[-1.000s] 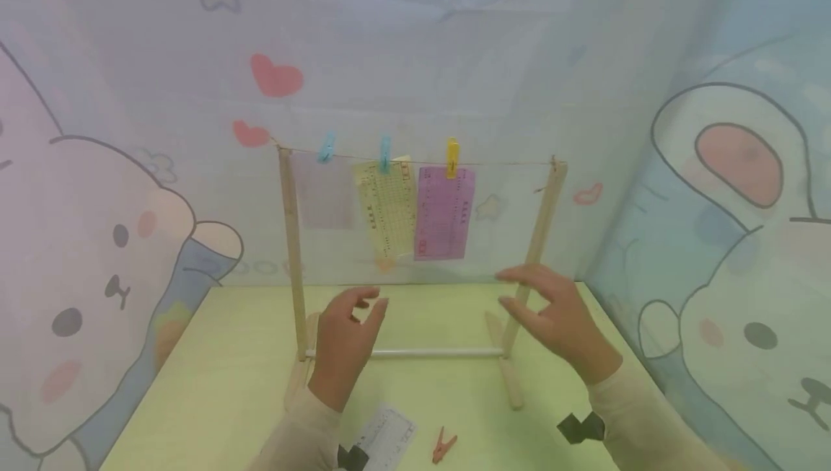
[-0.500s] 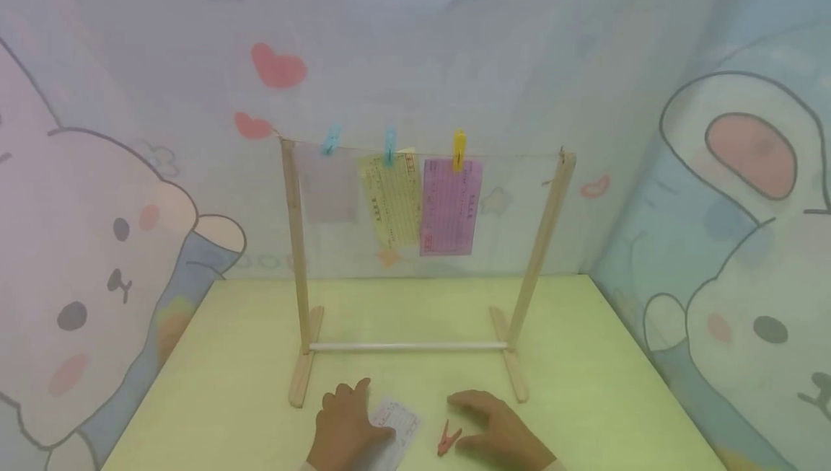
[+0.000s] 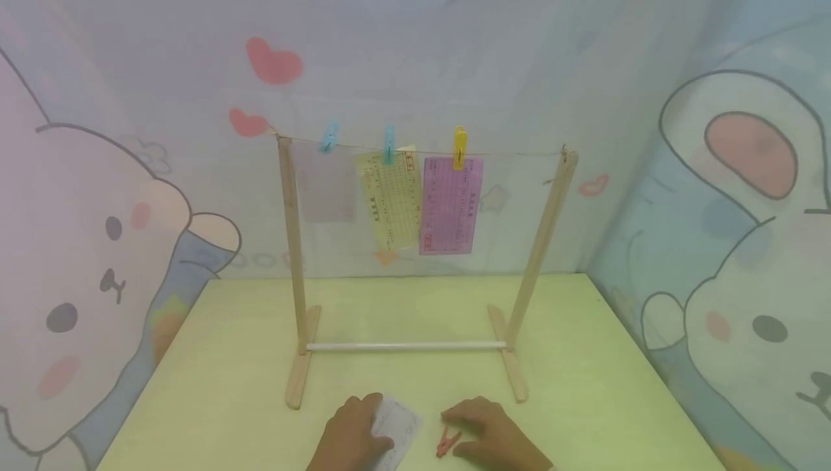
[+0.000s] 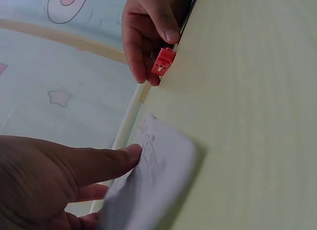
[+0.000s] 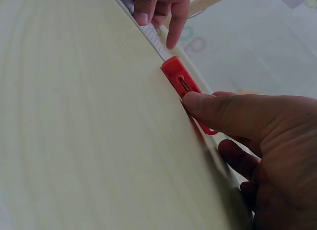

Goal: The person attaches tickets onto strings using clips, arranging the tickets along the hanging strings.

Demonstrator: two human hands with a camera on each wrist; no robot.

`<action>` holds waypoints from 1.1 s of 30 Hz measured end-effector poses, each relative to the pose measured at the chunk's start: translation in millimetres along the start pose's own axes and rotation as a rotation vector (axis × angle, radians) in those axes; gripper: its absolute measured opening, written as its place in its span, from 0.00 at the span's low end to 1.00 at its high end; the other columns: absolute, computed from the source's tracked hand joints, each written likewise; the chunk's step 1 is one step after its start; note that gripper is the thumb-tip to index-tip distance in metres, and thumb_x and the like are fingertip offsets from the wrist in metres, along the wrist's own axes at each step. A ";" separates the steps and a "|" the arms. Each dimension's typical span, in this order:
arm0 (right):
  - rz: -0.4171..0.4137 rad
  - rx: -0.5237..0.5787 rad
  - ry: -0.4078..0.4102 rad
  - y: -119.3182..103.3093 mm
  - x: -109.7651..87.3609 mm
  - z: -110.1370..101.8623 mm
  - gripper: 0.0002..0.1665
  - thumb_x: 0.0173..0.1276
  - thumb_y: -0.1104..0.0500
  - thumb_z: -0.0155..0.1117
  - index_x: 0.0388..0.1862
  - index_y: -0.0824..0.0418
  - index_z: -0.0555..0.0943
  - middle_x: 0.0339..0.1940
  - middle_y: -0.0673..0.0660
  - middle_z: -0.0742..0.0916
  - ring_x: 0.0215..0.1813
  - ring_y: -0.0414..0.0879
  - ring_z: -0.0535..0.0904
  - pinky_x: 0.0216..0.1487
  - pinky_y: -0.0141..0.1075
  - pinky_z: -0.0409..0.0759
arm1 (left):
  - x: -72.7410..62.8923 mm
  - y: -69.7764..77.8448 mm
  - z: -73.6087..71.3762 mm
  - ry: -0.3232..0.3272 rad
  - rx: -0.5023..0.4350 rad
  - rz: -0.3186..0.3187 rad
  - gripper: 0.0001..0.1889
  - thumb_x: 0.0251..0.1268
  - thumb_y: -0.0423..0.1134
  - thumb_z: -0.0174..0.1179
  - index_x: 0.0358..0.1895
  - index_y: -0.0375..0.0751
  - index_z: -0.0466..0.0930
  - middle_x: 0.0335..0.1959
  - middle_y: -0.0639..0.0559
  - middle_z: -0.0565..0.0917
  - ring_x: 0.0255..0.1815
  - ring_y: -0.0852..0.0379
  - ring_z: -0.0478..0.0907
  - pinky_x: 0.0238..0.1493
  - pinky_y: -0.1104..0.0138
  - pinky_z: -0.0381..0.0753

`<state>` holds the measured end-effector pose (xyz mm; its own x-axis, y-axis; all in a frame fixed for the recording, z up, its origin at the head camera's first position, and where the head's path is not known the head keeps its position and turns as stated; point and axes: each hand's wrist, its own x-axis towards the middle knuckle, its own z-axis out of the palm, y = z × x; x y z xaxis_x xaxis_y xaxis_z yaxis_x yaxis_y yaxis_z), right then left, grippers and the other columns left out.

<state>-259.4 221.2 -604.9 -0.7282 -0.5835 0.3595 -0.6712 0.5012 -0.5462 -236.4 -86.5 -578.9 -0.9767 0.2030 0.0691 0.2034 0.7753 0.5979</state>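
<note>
A white printed paper slip (image 3: 397,429) lies at the front of the table. My left hand (image 3: 349,433) pinches its left side, the thumb (image 4: 116,163) at the edge and the fingers partly hidden behind the sheet, which bows in the left wrist view. To its right, my right hand (image 3: 496,433) holds a red clothespin (image 5: 181,79) between thumb and fingers, close over the tabletop. The thumb tip (image 5: 194,100) rests against the clothespin's side. In the head view the clothespin's two legs point away from me, toward the rack.
Behind the hands stands a wooden rack (image 3: 295,240) with a white crossbar (image 3: 405,346). From its string, blue clothespins (image 3: 389,145) and a yellow clothespin (image 3: 459,148) hang a yellow slip (image 3: 391,200), a purple slip (image 3: 452,205) and a pale sheet (image 3: 327,186). Printed curtains surround the table (image 3: 214,355).
Both hands have come down from in front of the rack to the table front. The left has taken the white slip's edge; the right has closed its fingers on the red clothespin.
</note>
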 end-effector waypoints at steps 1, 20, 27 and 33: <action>-0.022 0.009 0.009 1.3 -0.1 0.2 0.27 0.59 0.53 0.80 0.59 0.45 0.86 0.53 0.37 0.88 0.53 0.36 0.81 0.55 0.35 0.79 | -0.4 0.5 -0.5 -0.001 -0.002 -0.002 0.35 0.49 0.45 0.79 0.61 0.35 0.79 0.34 0.51 0.77 0.32 0.54 0.71 0.35 0.54 0.78; 0.038 0.105 0.003 -3.0 -1.6 -2.4 0.11 0.68 0.42 0.72 0.47 0.37 0.84 0.44 0.35 0.87 0.47 0.36 0.81 0.51 0.35 0.80 | -1.9 -4.0 0.0 0.014 -0.204 0.068 0.23 0.63 0.36 0.69 0.62 0.38 0.80 0.28 0.62 0.77 0.27 0.64 0.73 0.34 0.66 0.80; 0.153 0.224 -0.034 -3.6 -3.7 -4.4 0.10 0.71 0.43 0.69 0.48 0.40 0.84 0.45 0.37 0.90 0.53 0.39 0.84 0.57 0.37 0.80 | 3.9 -8.2 1.9 0.035 -0.258 0.101 0.30 0.64 0.35 0.70 0.70 0.41 0.75 0.42 0.57 0.82 0.44 0.56 0.79 0.50 0.51 0.84; 0.057 0.398 -0.054 -1.2 -0.4 -2.0 0.13 0.75 0.53 0.67 0.55 0.52 0.83 0.44 0.44 0.92 0.54 0.44 0.87 0.64 0.37 0.77 | 6.5 -9.7 1.3 0.089 -0.299 0.042 0.33 0.63 0.33 0.70 0.73 0.45 0.72 0.48 0.51 0.86 0.47 0.53 0.83 0.52 0.46 0.83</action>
<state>-258.6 222.2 -602.8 -0.7471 -0.5999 0.2861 -0.5163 0.2528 -0.8182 -244.6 -91.9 -585.3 -0.9726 0.1678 0.1606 0.2278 0.5546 0.8003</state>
